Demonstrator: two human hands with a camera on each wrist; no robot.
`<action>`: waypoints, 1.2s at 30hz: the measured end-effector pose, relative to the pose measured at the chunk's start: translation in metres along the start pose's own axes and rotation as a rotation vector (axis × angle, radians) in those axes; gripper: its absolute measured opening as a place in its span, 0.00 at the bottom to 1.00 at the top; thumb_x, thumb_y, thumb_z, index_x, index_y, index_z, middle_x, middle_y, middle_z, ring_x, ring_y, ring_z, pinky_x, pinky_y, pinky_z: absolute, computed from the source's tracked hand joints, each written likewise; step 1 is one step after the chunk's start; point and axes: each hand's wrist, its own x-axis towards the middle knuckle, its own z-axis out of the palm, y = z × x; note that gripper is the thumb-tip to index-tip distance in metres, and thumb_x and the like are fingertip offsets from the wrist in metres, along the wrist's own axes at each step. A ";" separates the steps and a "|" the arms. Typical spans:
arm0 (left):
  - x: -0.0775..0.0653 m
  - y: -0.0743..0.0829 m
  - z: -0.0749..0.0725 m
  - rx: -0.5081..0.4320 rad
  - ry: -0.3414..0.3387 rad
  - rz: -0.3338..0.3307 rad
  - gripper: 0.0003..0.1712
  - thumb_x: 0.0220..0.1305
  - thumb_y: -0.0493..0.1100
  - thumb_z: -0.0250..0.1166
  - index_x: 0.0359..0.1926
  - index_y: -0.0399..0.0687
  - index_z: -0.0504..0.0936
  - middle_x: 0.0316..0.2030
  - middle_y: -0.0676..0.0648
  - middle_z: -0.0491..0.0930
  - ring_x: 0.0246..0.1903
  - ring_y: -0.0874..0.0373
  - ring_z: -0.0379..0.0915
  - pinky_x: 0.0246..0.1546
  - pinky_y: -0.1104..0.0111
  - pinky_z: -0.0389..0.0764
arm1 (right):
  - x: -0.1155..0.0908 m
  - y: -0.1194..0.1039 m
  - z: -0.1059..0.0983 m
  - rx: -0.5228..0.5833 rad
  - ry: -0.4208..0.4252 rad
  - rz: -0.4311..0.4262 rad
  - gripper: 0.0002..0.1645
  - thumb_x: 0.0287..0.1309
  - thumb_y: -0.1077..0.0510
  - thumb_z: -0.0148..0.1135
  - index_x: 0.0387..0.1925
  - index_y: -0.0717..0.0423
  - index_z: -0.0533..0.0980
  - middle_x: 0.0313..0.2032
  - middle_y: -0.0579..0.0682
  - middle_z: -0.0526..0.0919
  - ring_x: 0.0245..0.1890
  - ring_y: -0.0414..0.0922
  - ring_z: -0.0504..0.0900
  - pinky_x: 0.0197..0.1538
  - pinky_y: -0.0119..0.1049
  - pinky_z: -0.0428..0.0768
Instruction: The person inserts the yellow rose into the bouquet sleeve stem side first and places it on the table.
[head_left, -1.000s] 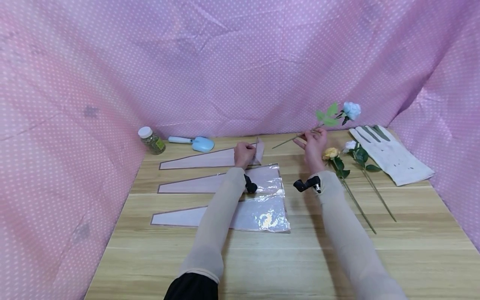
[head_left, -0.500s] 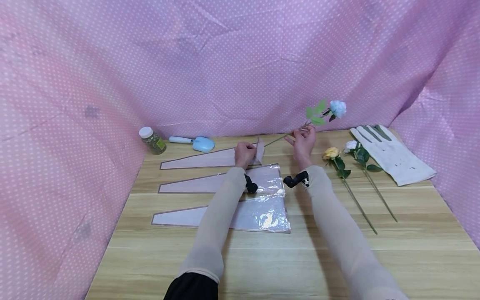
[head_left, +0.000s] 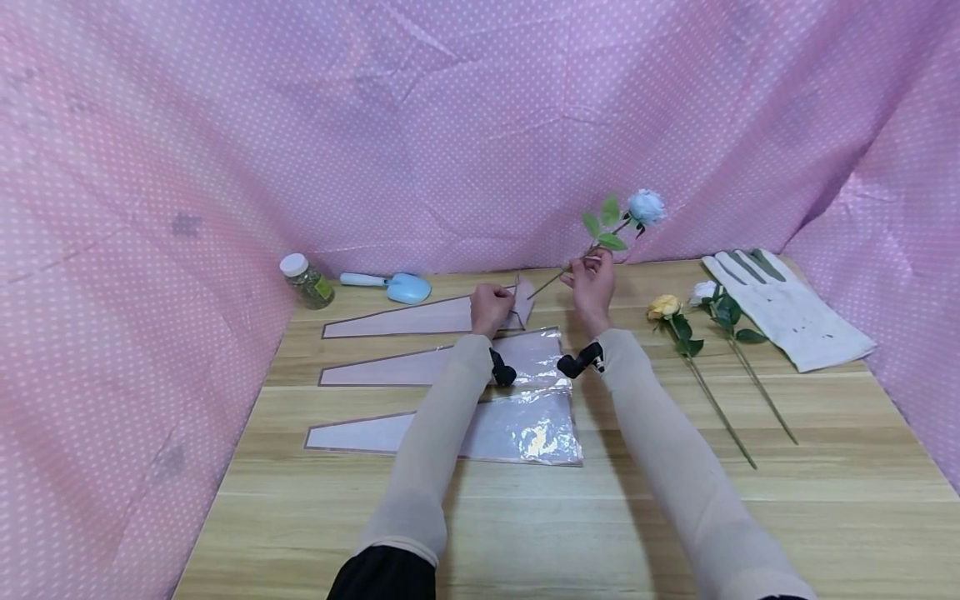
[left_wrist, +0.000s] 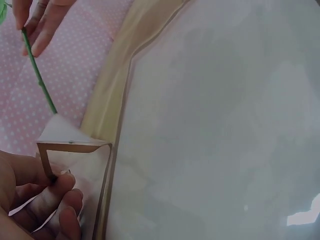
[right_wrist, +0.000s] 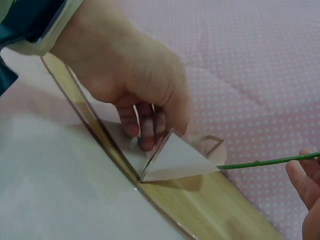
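Observation:
My left hand [head_left: 490, 308] pinches the brown-bordered edge of the farthest flower sleeve [head_left: 397, 321], a tapered, pale, see-through wrapper. Its wide right end is lifted and gapes, as the left wrist view shows. Beyond it, my right hand [head_left: 592, 287] holds a light-blue rose [head_left: 647, 207] by the stem, between thumb and fingers just below the green leaves. The bloom points up and right, while the stem [right_wrist: 265, 162] slants down to the left. Its lower end meets the sleeve's raised mouth, and the tip is hidden behind the pale flap [left_wrist: 57, 129] in the left wrist view.
Two more sleeves, a middle one [head_left: 375, 371] and a near one [head_left: 360, 435], lie flat under my left forearm. A yellow rose [head_left: 664, 307], a white rose [head_left: 703, 292] and a work glove [head_left: 795, 321] lie right. A jar [head_left: 309, 283] and a blue trowel [head_left: 407, 288] are back left.
My right hand has moved left with the blue rose, bringing the stem's lower end to the sleeve's mouth. The bloom is tilted up more. My left hand stays at the sleeve.

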 end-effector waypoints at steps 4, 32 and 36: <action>0.000 0.002 0.000 -0.022 0.000 0.020 0.06 0.59 0.36 0.66 0.33 0.41 0.89 0.30 0.43 0.88 0.26 0.60 0.75 0.26 0.76 0.70 | 0.004 0.012 -0.003 -0.015 0.019 0.014 0.14 0.65 0.72 0.55 0.51 0.66 0.65 0.36 0.51 0.74 0.30 0.36 0.83 0.44 0.40 0.88; -0.003 0.017 0.007 -0.115 -0.043 0.072 0.07 0.57 0.32 0.66 0.36 0.37 0.89 0.34 0.41 0.87 0.27 0.64 0.72 0.26 0.79 0.70 | 0.000 0.047 -0.009 0.127 0.090 0.124 0.12 0.74 0.61 0.49 0.51 0.67 0.66 0.36 0.60 0.83 0.28 0.42 0.87 0.35 0.37 0.88; -0.004 0.018 0.008 -0.125 -0.045 0.072 0.06 0.57 0.32 0.66 0.35 0.37 0.89 0.30 0.44 0.85 0.26 0.65 0.71 0.25 0.80 0.70 | -0.001 0.047 -0.007 0.153 0.104 0.132 0.11 0.73 0.61 0.51 0.47 0.67 0.69 0.36 0.60 0.82 0.29 0.42 0.86 0.33 0.33 0.87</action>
